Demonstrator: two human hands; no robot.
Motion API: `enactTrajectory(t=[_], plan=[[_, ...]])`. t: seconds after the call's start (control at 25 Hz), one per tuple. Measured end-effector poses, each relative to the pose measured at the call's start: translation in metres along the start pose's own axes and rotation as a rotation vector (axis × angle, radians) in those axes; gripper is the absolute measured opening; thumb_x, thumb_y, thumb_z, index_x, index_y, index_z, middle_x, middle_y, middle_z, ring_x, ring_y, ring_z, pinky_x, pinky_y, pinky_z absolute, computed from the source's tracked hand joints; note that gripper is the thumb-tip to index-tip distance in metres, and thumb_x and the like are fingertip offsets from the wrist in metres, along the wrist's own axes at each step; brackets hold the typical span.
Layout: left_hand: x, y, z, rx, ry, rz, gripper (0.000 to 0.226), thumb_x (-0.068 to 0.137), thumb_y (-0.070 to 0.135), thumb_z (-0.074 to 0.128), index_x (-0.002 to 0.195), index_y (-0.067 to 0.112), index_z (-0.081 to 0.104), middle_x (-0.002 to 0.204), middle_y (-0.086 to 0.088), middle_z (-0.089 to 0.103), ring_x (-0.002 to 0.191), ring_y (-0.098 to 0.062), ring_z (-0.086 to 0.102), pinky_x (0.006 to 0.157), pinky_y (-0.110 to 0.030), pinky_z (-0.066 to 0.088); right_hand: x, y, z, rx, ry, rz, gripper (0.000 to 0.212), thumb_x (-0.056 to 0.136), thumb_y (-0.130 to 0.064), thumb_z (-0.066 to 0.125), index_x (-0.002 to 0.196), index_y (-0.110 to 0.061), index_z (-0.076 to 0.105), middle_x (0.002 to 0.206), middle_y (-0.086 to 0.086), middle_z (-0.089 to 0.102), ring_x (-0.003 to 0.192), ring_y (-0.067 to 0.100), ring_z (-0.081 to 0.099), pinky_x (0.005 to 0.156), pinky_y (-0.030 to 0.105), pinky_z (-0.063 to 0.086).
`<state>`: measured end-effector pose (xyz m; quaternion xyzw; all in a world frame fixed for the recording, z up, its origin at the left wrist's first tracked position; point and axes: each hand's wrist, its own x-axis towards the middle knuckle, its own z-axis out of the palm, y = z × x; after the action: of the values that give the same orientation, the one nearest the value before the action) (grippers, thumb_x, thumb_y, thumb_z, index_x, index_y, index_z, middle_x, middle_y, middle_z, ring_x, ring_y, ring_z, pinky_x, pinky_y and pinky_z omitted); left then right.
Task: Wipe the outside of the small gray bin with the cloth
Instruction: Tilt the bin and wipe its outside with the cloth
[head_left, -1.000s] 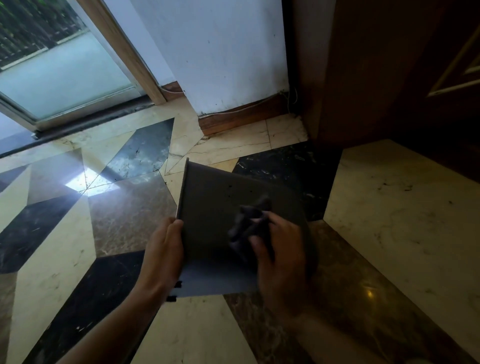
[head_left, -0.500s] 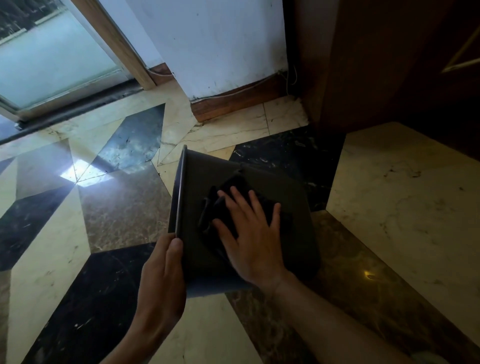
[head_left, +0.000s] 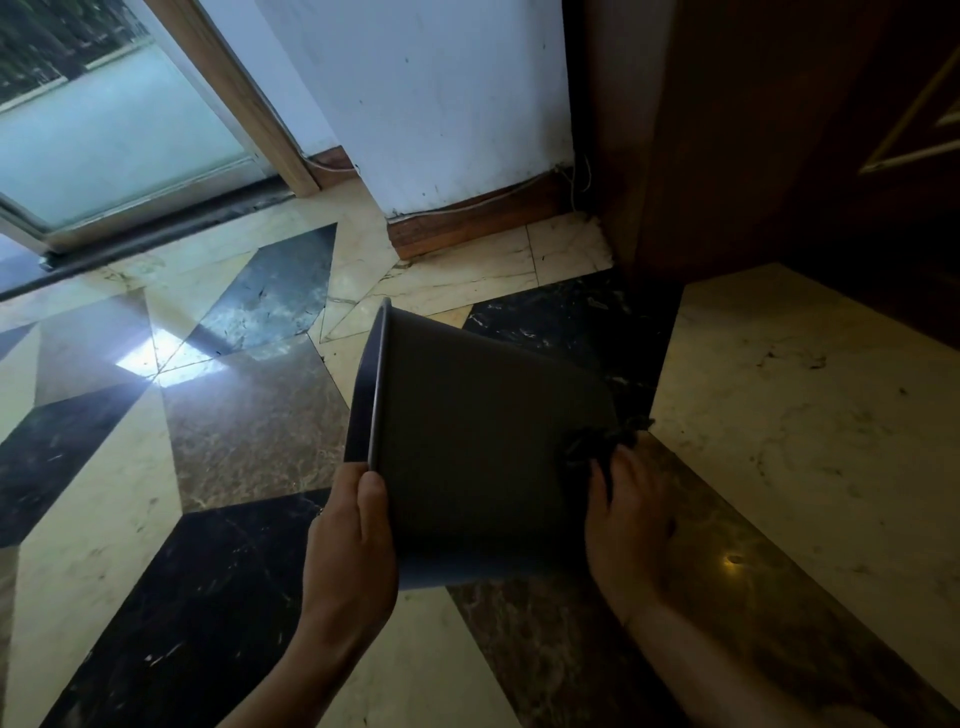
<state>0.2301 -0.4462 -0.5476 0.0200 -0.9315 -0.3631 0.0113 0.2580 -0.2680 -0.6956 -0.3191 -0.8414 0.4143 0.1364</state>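
Observation:
The small gray bin (head_left: 478, 426) lies tipped on its side over the marble floor, its open rim facing left and its base to the right. My left hand (head_left: 356, 540) grips the rim at its lower near edge, fingers curled over it. My right hand (head_left: 631, 519) is at the bin's base end on the right and holds a dark crumpled cloth (head_left: 597, 441) against the bin's outer wall near the bottom edge. Part of the cloth is hidden under my fingers.
The patterned marble floor (head_left: 218, 431) stretches left and toward me. A white wall (head_left: 441, 104) with a wooden skirting board stands behind the bin. A dark wooden cabinet (head_left: 779, 130) rises at the right, and a glass sliding door (head_left: 104, 135) at the far left.
My right hand has slid the cloth from the middle of the bin's side rightward to its base end. The left hand keeps its hold on the rim. The bin has turned slightly.

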Motion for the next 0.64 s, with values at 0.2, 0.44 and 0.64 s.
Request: enactTrajectory(t=[0.2, 0.44, 0.64], plan=[[-0.006, 0.008, 0.009, -0.020, -0.017, 0.013, 0.030, 0.103, 0.018, 0.031, 0.079, 0.015, 0.048, 0.058, -0.007, 0.048, 0.045, -0.002, 0.048, 0.037, -0.015, 0.036, -0.049, -0.090, 0.002, 0.403, -0.074, -0.476, 0.033, 0.096, -0.028, 0.047, 0.128, -0.023, 0.054, 0.126, 0.000, 0.063, 0.118, 0.009, 0.051, 0.102, 0.030, 0.039], [-0.005, 0.002, 0.009, -0.035, 0.013, -0.089, 0.029, 0.100, 0.021, 0.034, 0.075, 0.020, 0.049, 0.065, -0.010, 0.051, 0.058, -0.027, 0.048, 0.047, -0.036, 0.041, 0.000, -0.120, 0.016, 0.101, -0.372, -0.543, 0.045, 0.099, -0.048, 0.025, 0.140, -0.034, 0.036, 0.155, -0.008, 0.034, 0.144, 0.016, 0.023, 0.117, 0.043, 0.010], [-0.016, -0.019, 0.002, 0.038, 0.003, -0.225, 0.030, 0.101, 0.013, 0.034, 0.075, 0.006, 0.049, 0.067, -0.016, 0.050, 0.061, -0.025, 0.047, 0.056, -0.036, 0.037, 0.064, -0.082, 0.044, -0.133, -0.407, -0.374, 0.053, 0.097, -0.054, 0.019, 0.144, -0.034, 0.034, 0.157, -0.009, 0.029, 0.145, 0.016, 0.020, 0.118, 0.052, 0.007]])
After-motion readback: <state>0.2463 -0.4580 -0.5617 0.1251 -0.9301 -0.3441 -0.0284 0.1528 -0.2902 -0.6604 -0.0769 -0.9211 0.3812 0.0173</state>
